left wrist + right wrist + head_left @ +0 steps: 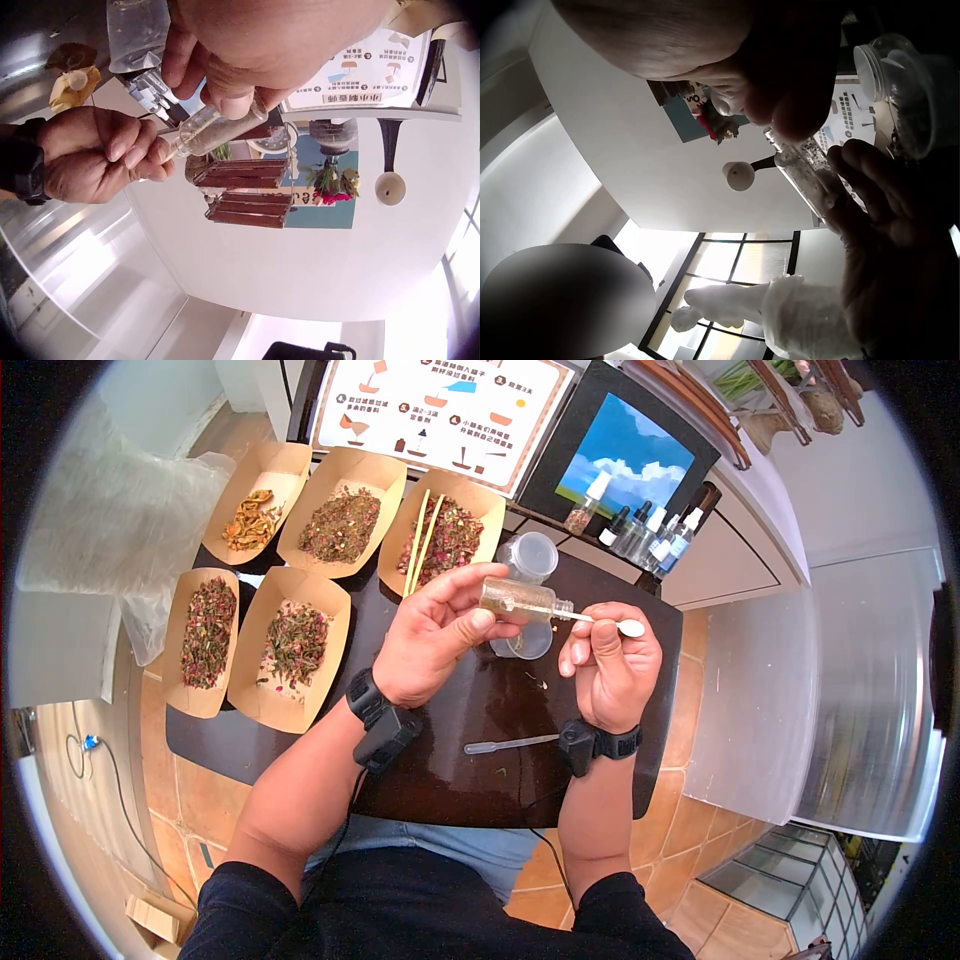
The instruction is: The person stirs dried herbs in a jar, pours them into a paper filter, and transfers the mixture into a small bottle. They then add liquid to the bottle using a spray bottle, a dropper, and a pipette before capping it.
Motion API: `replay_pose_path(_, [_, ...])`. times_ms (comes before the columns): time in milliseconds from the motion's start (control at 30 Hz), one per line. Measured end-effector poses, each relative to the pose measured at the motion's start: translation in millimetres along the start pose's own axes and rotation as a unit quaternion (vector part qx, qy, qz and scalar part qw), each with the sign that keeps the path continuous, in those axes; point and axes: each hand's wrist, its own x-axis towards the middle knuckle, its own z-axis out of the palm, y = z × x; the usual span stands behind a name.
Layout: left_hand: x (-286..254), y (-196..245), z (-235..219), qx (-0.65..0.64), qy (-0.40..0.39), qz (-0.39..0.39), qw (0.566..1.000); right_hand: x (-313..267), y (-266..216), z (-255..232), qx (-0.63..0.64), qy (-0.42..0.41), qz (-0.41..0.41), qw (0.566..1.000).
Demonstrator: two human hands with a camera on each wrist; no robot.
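Observation:
My left hand holds a small clear glass bottle on its side above the table, its neck toward the right. Dried bits cling inside the bottle, as the right wrist view also shows. My right hand pinches a small white spoon; its bowl sticks out to the right, while the thin handle runs through the bottle's mouth. In the left wrist view, the two hands meet at the neck of the bottle. Behind the bottle stand clear plastic cups, partly hidden by it.
Several paper trays of dried flowers and herbs fill the table's left side, one with yellow sticks across it. A plastic dropper lies near the right wrist. Small bottles stand at the back right, beside an instruction sheet.

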Motion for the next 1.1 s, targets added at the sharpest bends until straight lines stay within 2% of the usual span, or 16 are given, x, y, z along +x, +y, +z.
replay_pose_path(1100, [0.2, 1.1, -0.7, -0.008, 0.006, 0.0, 1.0, 2.4, -6.4, -6.3, -0.003, 0.0, -0.026, 1.0])
